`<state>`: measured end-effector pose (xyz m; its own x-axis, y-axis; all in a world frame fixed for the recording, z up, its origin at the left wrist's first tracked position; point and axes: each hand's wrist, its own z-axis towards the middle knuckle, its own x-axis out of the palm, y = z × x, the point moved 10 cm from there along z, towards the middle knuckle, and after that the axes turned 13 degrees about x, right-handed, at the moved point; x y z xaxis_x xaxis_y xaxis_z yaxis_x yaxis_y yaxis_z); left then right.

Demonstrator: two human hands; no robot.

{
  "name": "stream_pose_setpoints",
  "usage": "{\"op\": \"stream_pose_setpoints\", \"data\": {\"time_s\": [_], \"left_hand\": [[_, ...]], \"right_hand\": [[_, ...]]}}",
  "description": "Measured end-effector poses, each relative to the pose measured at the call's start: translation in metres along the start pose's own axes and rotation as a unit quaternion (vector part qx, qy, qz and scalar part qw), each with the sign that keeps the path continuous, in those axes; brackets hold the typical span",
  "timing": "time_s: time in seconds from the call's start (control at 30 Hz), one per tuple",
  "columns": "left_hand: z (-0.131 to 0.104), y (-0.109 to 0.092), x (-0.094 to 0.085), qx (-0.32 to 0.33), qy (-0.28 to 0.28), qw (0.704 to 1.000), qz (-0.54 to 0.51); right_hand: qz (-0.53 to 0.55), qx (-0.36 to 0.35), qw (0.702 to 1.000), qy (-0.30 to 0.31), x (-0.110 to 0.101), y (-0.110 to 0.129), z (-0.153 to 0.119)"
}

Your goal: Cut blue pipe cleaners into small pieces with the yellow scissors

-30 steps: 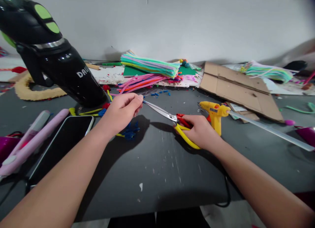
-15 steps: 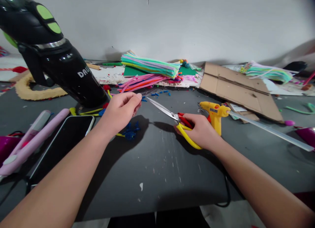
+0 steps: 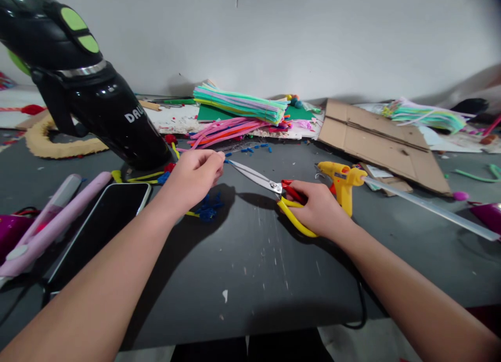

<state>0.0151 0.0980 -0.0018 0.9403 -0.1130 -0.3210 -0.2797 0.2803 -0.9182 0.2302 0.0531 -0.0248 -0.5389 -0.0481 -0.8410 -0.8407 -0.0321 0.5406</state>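
My left hand (image 3: 199,171) is closed in a pinch, thumb against fingers. A short blue end of pipe cleaner (image 3: 226,161) peeks out at its fingertips; the rest is hidden by the hand. My right hand (image 3: 323,208) is wrapped around the handles of scissors (image 3: 256,178), one red and one yellow. Their blades point left, nearly together, with the tips right at the blue end. Short blue cut pieces (image 3: 250,150) lie on the table just beyond. Beneath my left hand sits a blue tufted cluster (image 3: 209,209) with a yellow stem.
A yellow glue gun (image 3: 342,182) with a long glue stick lies right of my right hand. Left are a black bottle (image 3: 113,109), a phone (image 3: 105,226) and a pink straightener (image 3: 58,224). Pipe cleaner bundles (image 3: 242,104) and cardboard (image 3: 379,137) lie at the back.
The scissors have shifted slightly left and down, bringing their tips to the blue end at my left fingertips. My left hand has barely moved.
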Motion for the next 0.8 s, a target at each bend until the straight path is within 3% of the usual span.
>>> {"op": "stream_pose_setpoints", "data": {"time_s": [0.43,0.8], "left_hand": [[-0.0002,0.0062,0.0048,-0.014,0.017,0.998,-0.051],[0.0003,0.0012,0.0045,0.005,0.025,1.000,-0.004]], "right_hand": [[0.001,-0.001,1.000,0.007,0.0020,-0.0019,0.0002],[0.001,-0.015,1.000,0.002,0.0020,-0.0013,0.0000]]}}
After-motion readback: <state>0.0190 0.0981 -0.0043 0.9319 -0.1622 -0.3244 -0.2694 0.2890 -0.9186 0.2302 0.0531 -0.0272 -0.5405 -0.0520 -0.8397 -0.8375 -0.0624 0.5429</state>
